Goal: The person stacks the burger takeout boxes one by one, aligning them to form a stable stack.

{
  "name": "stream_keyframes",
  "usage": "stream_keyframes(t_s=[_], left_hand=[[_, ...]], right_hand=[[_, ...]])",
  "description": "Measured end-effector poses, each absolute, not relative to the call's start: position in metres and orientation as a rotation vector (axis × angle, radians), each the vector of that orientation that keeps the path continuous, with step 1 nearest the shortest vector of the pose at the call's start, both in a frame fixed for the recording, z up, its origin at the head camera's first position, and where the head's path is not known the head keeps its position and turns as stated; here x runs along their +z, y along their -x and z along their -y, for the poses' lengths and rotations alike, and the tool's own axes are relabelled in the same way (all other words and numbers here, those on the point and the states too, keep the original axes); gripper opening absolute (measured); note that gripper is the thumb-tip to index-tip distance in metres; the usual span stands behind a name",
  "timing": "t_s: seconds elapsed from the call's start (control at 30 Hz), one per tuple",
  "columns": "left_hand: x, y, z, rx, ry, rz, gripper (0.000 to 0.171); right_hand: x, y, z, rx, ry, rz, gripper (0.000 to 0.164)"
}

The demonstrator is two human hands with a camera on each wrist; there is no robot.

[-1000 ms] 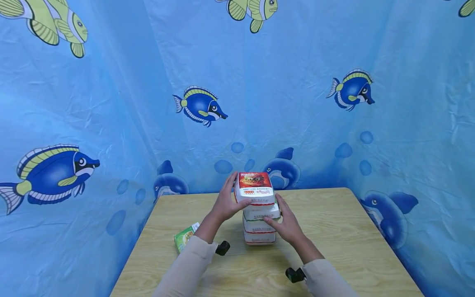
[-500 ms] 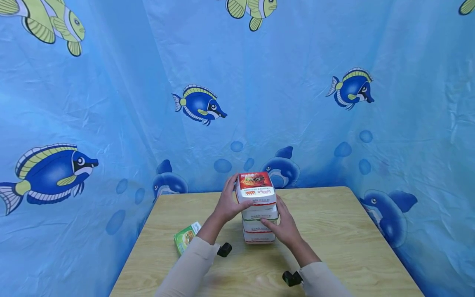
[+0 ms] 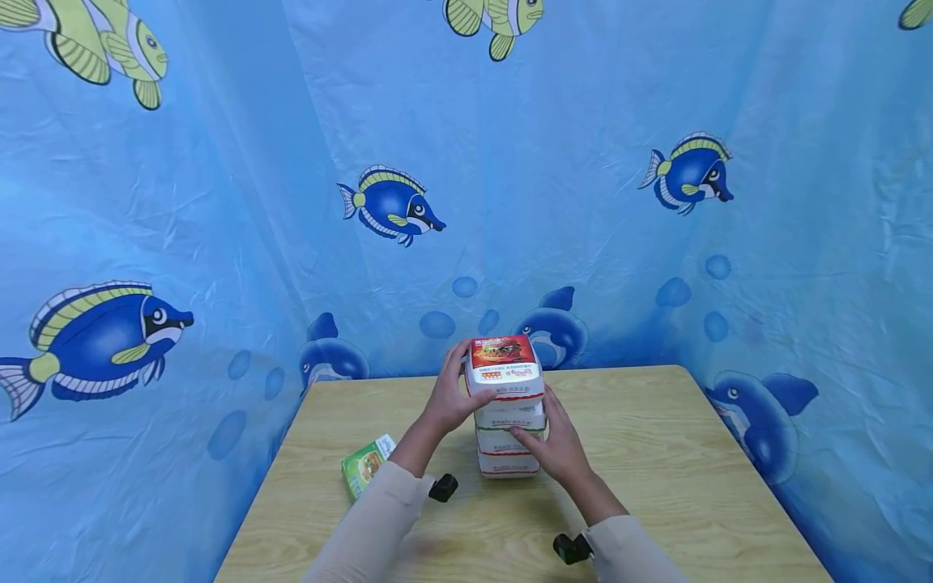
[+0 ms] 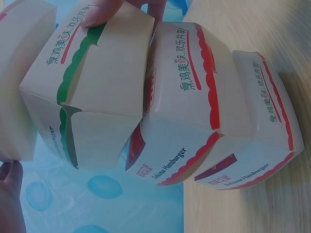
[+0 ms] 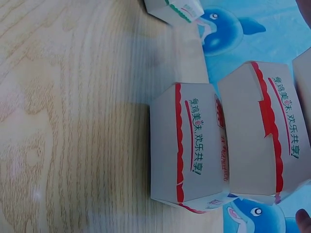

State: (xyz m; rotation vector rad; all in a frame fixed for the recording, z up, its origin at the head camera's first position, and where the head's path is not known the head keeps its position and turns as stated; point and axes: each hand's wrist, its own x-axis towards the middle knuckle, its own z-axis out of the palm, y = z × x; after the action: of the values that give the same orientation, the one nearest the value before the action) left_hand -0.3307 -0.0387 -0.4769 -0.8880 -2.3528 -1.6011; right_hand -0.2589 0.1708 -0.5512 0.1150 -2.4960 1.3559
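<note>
The left grip is clamped on the top box of a stack, its fingers along the box's nine o'clock side and its thumb on the near face at seven o'clock. The right grip is clamped on the second box, fingers at three o'clock, thumb on the green trim at five o'clock. The top box, white with a red burger picture on its lid, is held above the second; whether the two sit flush I cannot tell. Under them come the third box and the bottom box, both white with red trim, the lowest standing on the wooden worktop. The left wrist view shows the boxes not quite squared up with each other. Well apart from the stack, between eight and nine o'clock, a green box lies on the worktop, partly hidden by the left forearm. Dark wrist cameras show at seven and five o'clock, beside pale sleeves. Beyond the worktop, from nine o'clock round to three, hangs a blue backdrop printed with fish and dolphins.
</note>
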Motion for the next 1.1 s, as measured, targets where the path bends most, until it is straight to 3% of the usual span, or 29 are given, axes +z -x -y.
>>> stream_keyframes(t_s=[1.1], left_hand=[[-0.489, 0.336, 0.034, -1.617, 0.958, 2.354, 0.098]], right_hand=[[-0.552, 0.257, -0.168, 1.365, -0.061, 2.512, 0.099]])
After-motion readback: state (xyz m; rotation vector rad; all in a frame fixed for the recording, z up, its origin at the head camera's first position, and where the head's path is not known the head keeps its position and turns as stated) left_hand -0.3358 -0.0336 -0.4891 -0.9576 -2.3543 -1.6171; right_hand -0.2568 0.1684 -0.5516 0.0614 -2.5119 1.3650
